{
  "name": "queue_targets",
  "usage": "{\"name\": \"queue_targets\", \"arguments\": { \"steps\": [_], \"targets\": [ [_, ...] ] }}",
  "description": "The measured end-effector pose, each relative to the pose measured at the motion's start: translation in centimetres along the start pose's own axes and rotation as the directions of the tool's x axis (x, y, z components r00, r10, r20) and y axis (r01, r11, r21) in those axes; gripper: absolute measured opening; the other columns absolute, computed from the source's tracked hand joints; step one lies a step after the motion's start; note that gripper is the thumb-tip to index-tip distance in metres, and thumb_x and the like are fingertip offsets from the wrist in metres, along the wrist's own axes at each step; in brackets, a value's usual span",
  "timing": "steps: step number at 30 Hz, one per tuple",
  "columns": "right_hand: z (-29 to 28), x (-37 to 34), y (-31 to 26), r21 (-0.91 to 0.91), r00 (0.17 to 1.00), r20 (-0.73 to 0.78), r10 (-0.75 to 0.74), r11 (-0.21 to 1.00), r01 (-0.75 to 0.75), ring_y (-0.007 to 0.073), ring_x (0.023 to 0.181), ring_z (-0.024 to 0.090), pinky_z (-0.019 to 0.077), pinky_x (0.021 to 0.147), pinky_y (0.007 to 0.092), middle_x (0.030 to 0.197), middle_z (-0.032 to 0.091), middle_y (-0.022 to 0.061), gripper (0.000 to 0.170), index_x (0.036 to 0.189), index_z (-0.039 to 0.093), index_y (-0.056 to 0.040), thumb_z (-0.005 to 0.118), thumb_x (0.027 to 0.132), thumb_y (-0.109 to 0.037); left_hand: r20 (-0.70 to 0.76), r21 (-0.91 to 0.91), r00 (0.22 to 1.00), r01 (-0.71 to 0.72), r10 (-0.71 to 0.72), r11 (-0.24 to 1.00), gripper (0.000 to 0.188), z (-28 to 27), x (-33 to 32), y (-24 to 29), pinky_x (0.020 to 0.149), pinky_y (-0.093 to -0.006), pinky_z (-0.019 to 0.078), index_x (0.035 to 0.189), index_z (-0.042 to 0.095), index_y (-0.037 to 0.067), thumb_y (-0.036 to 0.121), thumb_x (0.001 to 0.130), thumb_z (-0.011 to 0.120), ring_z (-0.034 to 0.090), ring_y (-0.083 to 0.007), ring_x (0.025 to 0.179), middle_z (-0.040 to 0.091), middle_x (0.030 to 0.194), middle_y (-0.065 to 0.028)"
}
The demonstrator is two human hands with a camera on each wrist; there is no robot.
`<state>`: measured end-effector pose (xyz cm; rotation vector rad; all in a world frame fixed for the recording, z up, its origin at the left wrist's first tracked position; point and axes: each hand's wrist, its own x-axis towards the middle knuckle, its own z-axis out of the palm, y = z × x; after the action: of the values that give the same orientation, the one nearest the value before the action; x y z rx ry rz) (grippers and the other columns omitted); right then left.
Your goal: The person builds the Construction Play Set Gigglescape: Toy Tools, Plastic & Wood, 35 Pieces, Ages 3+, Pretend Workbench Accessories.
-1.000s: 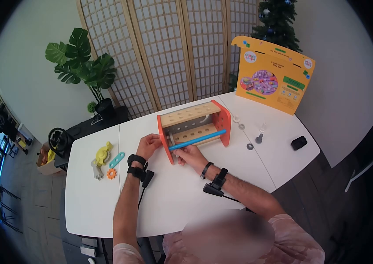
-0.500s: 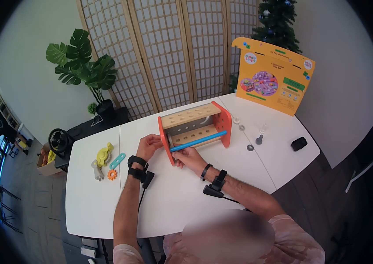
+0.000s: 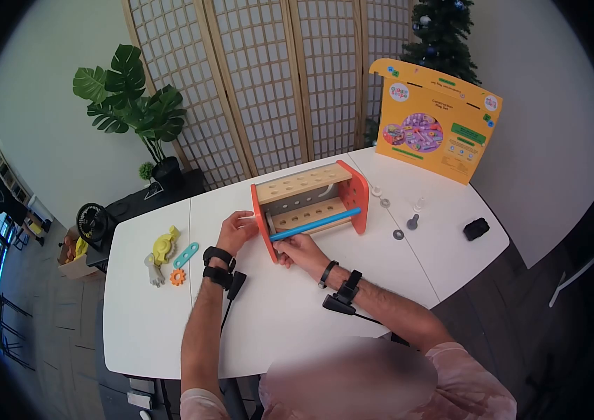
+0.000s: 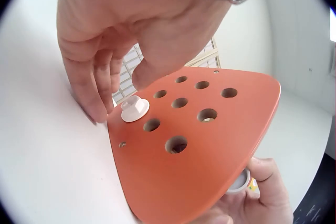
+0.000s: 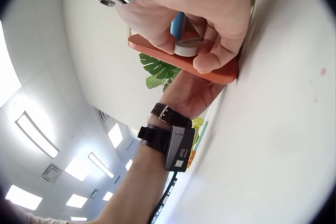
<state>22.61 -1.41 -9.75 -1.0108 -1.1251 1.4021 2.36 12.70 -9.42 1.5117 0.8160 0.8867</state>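
Observation:
A toy workbench (image 3: pixel 304 183) with red-orange side panels, pale wooden slats with holes and a blue bar (image 3: pixel 318 222) stands on the table. In the left wrist view, a white bolt head (image 4: pixel 135 109) sits against the outer face of the holed side panel (image 4: pixel 205 145). My left hand (image 3: pixel 238 233) hovers beside that face, fingers loosely bent around the bolt head's side and holding nothing. On the panel's inner side, my right hand (image 3: pixel 298 249) pinches a round grey nut (image 5: pixel 188 47) between thumb and fingers, close to the panel.
To the left lie yellow (image 3: pixel 164 246) and grey (image 3: pixel 154 270) toy pieces, a teal strip (image 3: pixel 186 255) and an orange gear (image 3: pixel 177 277). Grey and white bolts (image 3: pixel 413 221) and nuts (image 3: pixel 398 234) lie right, near a black object (image 3: pixel 476 229). A yellow box (image 3: pixel 437 122) stands behind.
The right hand has shifted slightly left along the inner side of the panel. The left hand's fingers have lifted and spread a little beside the outer face. The workbench stays nearly in place.

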Motion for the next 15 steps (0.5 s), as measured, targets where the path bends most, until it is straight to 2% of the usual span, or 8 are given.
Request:
{"name": "queue_targets", "arguments": {
  "steps": [2, 6, 8, 9, 11, 15],
  "targets": [
    [0.04, -0.09, -0.08, 0.006, 1.0, -0.006, 0.002, 1.0, -0.002, 0.0088, 0.075, 0.067, 0.0548, 0.063, 0.0236, 0.094, 0.069, 0.0031, 0.021, 0.116, 0.067, -0.0023, 0.065, 0.107, -0.021, -0.061, -0.032, 0.947, 0.313, -0.315, 0.949, 0.029, -0.17, 0.25, 0.1, 0.102, -0.0385, 0.0611, 0.131, 0.064, -0.002, 0.014, 0.106, 0.063, 0.076, -0.0246, 0.11, 0.075, 0.12, -0.0138],
    [0.0, 0.03, 0.03, -0.001, 1.0, 0.001, 0.002, 1.0, -0.002, 0.0086, 0.075, 0.067, 0.0549, 0.063, 0.0238, 0.093, 0.069, 0.0028, 0.021, 0.116, 0.067, -0.0024, 0.065, 0.106, -0.021, 0.021, 0.026, 0.941, 0.337, -0.337, 0.941, 0.031, -0.27, 0.46, -0.03, 0.102, -0.039, 0.061, 0.131, 0.064, -0.003, 0.015, 0.106, 0.063, 0.075, -0.0254, 0.111, 0.075, 0.12, -0.0138],
    [0.07, -0.11, -0.12, 0.01, 1.0, 0.006, -0.006, 1.0, 0.006, 0.0084, 0.075, 0.067, 0.0549, 0.064, 0.0238, 0.093, 0.069, 0.0026, 0.02, 0.116, 0.067, -0.0026, 0.065, 0.107, -0.021, 0.051, 0.064, 0.998, 0.039, -0.042, 0.997, 0.034, 0.0, 0.0, 0.05, 0.103, -0.0397, 0.061, 0.132, 0.063, -0.004, 0.02, 0.108, 0.061, 0.075, -0.0252, 0.111, 0.074, 0.121, -0.0134],
    [0.12, -0.14, -0.15, 0.011, 1.0, 0.006, -0.005, 1.0, 0.005, 0.0084, 0.075, 0.067, 0.0549, 0.064, 0.0238, 0.093, 0.069, 0.0026, 0.02, 0.116, 0.067, -0.0026, 0.065, 0.107, -0.021, 0.051, 0.063, 0.998, 0.04, -0.043, 0.997, 0.034, 0.09, 0.07, 0.18, 0.103, -0.0397, 0.061, 0.132, 0.063, -0.004, 0.02, 0.108, 0.061, 0.075, -0.0252, 0.111, 0.074, 0.121, -0.0134],
    [0.17, -0.15, -0.06, 0.024, 1.0, 0.003, 0.011, 1.0, -0.011, 0.0082, 0.075, 0.067, 0.0548, 0.064, 0.0235, 0.093, 0.07, 0.0026, 0.021, 0.115, 0.067, -0.0028, 0.065, 0.107, -0.021, -0.037, -0.023, 0.967, 0.252, -0.252, 0.968, 0.034, 0.12, 0.36, 0.31, 0.104, -0.0395, 0.0598, 0.133, 0.063, -0.003, 0.018, 0.107, 0.063, 0.075, -0.0243, 0.109, 0.073, 0.122, -0.0129],
    [0.1, -0.04, -0.01, 0.015, 1.0, 0.004, 0.017, 1.0, -0.017, 0.0082, 0.075, 0.067, 0.0547, 0.064, 0.0232, 0.092, 0.07, 0.0027, 0.021, 0.115, 0.067, -0.0029, 0.064, 0.107, -0.022, 0.029, -0.006, 0.968, 0.248, -0.248, 0.969, 0.035, 0.23, 0.43, 0.05, 0.105, -0.0397, 0.0588, 0.133, 0.063, -0.003, 0.018, 0.106, 0.065, 0.074, -0.0238, 0.112, 0.071, 0.126, -0.0133]
  ]
}}
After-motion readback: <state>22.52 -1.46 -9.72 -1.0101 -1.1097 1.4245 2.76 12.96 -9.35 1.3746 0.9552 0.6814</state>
